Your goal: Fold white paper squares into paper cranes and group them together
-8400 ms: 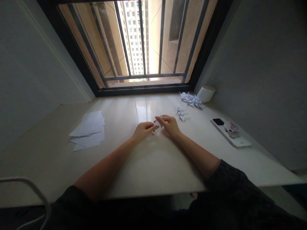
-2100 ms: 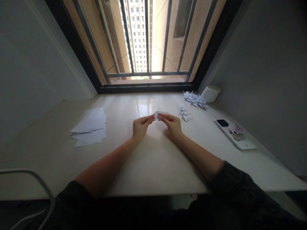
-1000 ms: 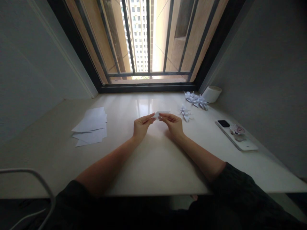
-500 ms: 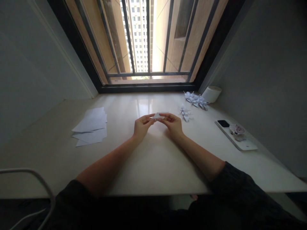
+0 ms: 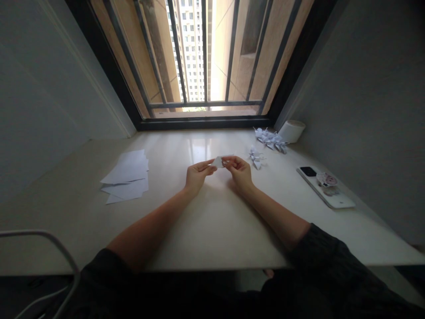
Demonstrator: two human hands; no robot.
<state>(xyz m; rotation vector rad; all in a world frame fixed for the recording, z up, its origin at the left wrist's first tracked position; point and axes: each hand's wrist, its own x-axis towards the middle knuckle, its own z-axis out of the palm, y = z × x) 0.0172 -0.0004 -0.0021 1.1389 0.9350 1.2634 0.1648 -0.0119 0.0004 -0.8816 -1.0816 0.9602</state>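
Observation:
A small folded piece of white paper [image 5: 217,162] is held up over the middle of the white counter [image 5: 212,230]. My left hand [image 5: 198,174] pinches its left side between thumb and fingers. On the other side, my right hand [image 5: 239,170] has its fingertips closed at the paper's right edge. The paper shows a pointed, roughly triangular outline; its finer folds are too small to make out. Just right of my right hand lies a little group of folded white paper pieces [image 5: 255,157] with thin pointed ends.
Loose white sheets [image 5: 124,170] overlap on the left. More folded paper pieces [image 5: 270,138] lie by a white roll [image 5: 292,131] at the back right. A phone [image 5: 325,188] rests on the right. A pale cable [image 5: 49,241] loops at lower left; a barred window [image 5: 206,123] stands behind.
My right fingers have shifted on the paper's right edge, and the thumbs have moved apart. More of the paper's triangular face shows now.

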